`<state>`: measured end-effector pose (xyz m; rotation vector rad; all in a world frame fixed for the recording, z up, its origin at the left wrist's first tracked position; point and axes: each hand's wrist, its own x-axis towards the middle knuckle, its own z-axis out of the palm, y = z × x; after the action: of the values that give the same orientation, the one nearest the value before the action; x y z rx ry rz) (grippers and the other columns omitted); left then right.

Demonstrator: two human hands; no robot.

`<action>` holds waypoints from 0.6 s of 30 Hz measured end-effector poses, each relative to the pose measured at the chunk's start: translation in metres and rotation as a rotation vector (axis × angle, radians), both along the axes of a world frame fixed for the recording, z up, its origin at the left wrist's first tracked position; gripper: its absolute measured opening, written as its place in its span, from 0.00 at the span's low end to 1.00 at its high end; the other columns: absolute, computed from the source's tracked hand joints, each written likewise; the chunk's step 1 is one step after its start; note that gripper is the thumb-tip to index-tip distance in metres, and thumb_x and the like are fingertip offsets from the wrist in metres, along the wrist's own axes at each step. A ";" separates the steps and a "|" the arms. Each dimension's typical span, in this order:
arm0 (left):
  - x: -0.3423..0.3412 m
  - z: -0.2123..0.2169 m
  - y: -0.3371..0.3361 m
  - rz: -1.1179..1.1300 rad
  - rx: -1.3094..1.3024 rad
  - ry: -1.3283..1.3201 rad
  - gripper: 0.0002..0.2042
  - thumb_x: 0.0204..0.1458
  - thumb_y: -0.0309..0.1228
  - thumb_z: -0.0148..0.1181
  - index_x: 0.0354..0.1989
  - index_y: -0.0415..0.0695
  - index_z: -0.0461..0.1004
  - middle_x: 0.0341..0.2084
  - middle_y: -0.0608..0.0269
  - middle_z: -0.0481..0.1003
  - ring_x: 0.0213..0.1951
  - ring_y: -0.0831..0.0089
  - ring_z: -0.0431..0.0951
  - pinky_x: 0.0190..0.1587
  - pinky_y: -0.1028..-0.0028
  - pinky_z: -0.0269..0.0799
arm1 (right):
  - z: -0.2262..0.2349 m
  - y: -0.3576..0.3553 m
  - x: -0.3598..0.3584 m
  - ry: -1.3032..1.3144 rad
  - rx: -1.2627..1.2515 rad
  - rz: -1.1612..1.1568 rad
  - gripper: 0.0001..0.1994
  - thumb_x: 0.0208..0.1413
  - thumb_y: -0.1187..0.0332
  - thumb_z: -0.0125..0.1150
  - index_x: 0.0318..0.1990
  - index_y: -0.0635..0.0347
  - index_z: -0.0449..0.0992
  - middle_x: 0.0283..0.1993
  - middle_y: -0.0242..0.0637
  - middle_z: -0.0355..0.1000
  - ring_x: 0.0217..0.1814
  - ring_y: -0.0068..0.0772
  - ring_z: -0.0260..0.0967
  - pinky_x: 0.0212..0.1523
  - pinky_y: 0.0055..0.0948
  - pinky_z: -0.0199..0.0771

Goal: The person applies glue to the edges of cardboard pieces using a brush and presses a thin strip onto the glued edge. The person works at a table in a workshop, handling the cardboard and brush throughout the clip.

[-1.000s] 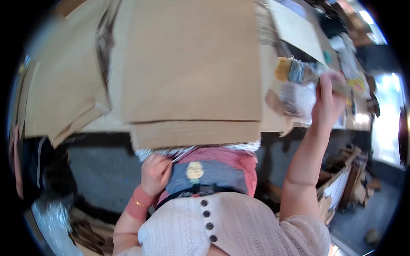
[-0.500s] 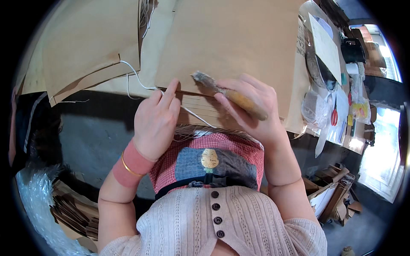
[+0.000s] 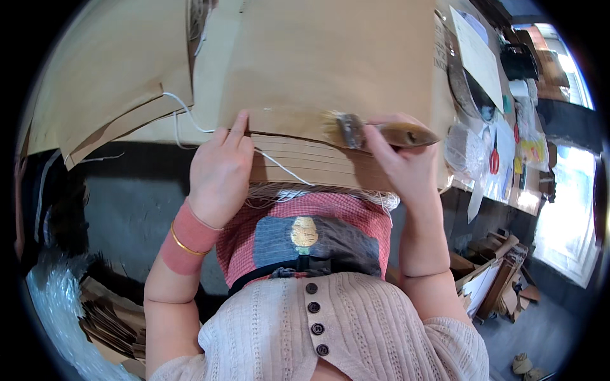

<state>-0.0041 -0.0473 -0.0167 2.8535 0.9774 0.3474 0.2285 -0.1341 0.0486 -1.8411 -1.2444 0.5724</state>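
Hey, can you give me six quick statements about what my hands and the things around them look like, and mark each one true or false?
1. The right hand grips a brush. True.
2. Its bristles point right in the picture. False: the bristles point left.
3. White cord shows on both sides of the left hand. True.
4. The right wrist wears a wristband. False: it is bare; the pink wristband is on the left wrist.
5. Red-handled scissors lie to the right of both hands. True.
6. The left hand holds the scissors. False: it is at the near edge of the brown sheets, away from them.
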 end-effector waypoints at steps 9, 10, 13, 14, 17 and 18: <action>0.006 -0.003 -0.005 0.022 -0.075 0.044 0.03 0.49 0.22 0.52 0.28 0.37 0.65 0.55 0.45 0.66 0.37 0.55 0.71 0.40 0.65 0.69 | -0.020 -0.035 0.077 -0.479 -0.155 -0.249 0.13 0.44 0.66 0.60 0.20 0.70 0.72 0.18 0.51 0.69 0.20 0.47 0.70 0.25 0.35 0.70; 0.007 -0.002 -0.004 0.025 -0.073 0.059 0.03 0.49 0.21 0.52 0.28 0.36 0.65 0.56 0.45 0.65 0.38 0.54 0.71 0.40 0.65 0.69 | -0.022 -0.030 0.075 -0.534 -0.111 -0.244 0.14 0.44 0.65 0.59 0.18 0.70 0.72 0.18 0.53 0.69 0.20 0.50 0.69 0.25 0.37 0.70; 0.008 0.001 -0.004 0.037 -0.075 0.119 0.03 0.50 0.21 0.52 0.29 0.36 0.65 0.56 0.45 0.65 0.39 0.52 0.71 0.41 0.64 0.69 | -0.008 -0.023 0.077 -0.489 -0.170 -0.228 0.15 0.43 0.63 0.59 0.21 0.71 0.72 0.18 0.54 0.67 0.20 0.49 0.69 0.25 0.38 0.68; 0.008 0.002 -0.004 0.033 -0.081 0.115 0.03 0.50 0.21 0.52 0.29 0.36 0.65 0.57 0.45 0.64 0.39 0.52 0.71 0.41 0.64 0.69 | -0.004 -0.024 0.082 -0.419 -0.201 -0.225 0.15 0.43 0.63 0.59 0.23 0.71 0.73 0.17 0.53 0.66 0.19 0.46 0.69 0.24 0.37 0.68; 0.008 0.005 -0.006 0.043 -0.115 0.099 0.03 0.50 0.21 0.52 0.28 0.36 0.65 0.57 0.45 0.63 0.40 0.51 0.71 0.42 0.64 0.68 | 0.015 -0.070 0.124 0.425 0.328 -0.404 0.06 0.53 0.69 0.60 0.32 0.62 0.78 0.24 0.27 0.71 0.20 0.13 0.61 0.18 0.14 0.54; 0.010 0.004 -0.006 0.028 -0.098 0.080 0.03 0.50 0.21 0.53 0.28 0.36 0.65 0.56 0.44 0.64 0.39 0.52 0.71 0.41 0.64 0.69 | 0.025 -0.092 0.138 0.573 0.458 -0.406 0.06 0.53 0.71 0.59 0.36 0.64 0.78 0.27 0.31 0.72 0.22 0.12 0.62 0.20 0.12 0.57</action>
<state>0.0055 -0.0529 -0.0129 2.7872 1.0199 0.1832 0.3666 -0.2257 0.0737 -1.3503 -0.5384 0.4872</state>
